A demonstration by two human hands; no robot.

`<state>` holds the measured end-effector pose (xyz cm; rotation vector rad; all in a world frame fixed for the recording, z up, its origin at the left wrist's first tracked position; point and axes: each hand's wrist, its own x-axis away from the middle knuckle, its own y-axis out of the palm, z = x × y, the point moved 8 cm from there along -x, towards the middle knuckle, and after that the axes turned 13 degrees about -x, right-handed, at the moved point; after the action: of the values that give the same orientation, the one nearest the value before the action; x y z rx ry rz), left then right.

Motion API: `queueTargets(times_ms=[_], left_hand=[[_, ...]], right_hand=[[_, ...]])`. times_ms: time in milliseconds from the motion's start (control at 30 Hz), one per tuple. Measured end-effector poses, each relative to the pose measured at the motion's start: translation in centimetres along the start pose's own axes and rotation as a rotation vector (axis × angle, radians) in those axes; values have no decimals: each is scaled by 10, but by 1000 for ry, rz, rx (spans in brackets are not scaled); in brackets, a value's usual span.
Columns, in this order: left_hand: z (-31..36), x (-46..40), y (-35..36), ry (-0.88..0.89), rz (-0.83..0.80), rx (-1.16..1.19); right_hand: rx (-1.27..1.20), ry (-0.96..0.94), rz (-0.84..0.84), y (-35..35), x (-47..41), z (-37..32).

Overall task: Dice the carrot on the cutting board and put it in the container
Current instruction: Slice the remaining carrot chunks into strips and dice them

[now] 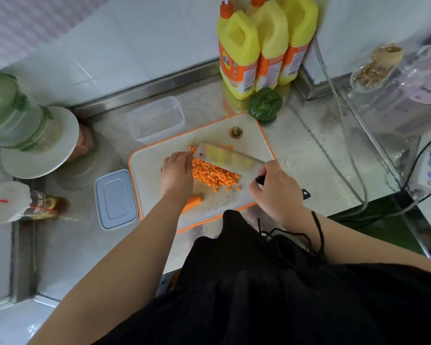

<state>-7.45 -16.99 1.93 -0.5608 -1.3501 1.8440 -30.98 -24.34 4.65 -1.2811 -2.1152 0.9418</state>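
The right hand (pixel 275 188) grips the knife (pixel 228 159) by its handle. The left hand (pixel 177 171) cups the carrot bits (pixel 213 174) against the blade, likely to scoop them. 1 carrot stick (pixel 193 201) waits under the left wrist. The container (pixel 157 119) sits past the left hand, just beyond the cutting board (pixel 147 170) edge.

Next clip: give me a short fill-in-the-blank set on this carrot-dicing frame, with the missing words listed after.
1. The right hand grips the handle of the ____.
2. The diced carrot lies in a pile on the ____, between the blade and the left hand.
3. The clear container behind the board holds ____ carrot so far.
4. The container's lid lies flat on the counter to the ____ of the board.

Missing words: cleaver; cutting board; no; left
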Motion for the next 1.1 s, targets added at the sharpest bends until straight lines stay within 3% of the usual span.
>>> queueTargets(times_ms=[167, 367, 467, 667, 867, 1100], left_hand=[[2, 1, 0, 39, -9, 39], [-34, 25, -3, 13, 54, 20], [-58, 43, 16, -34, -107, -80], [-66, 74, 40, 67, -325, -362], [-72, 78, 44, -13, -267, -227], [-78, 77, 43, 30, -237, -108]], right_hand=[[-169, 3, 17, 1, 2, -13], [-313, 5, -189, 25, 2, -29], [-320, 25, -304, 43, 0, -32], [-291, 40, -446, 71, -2, -33], [-229, 73, -589, 99, -4, -32], [-148, 50, -678, 116, -9, -42]])
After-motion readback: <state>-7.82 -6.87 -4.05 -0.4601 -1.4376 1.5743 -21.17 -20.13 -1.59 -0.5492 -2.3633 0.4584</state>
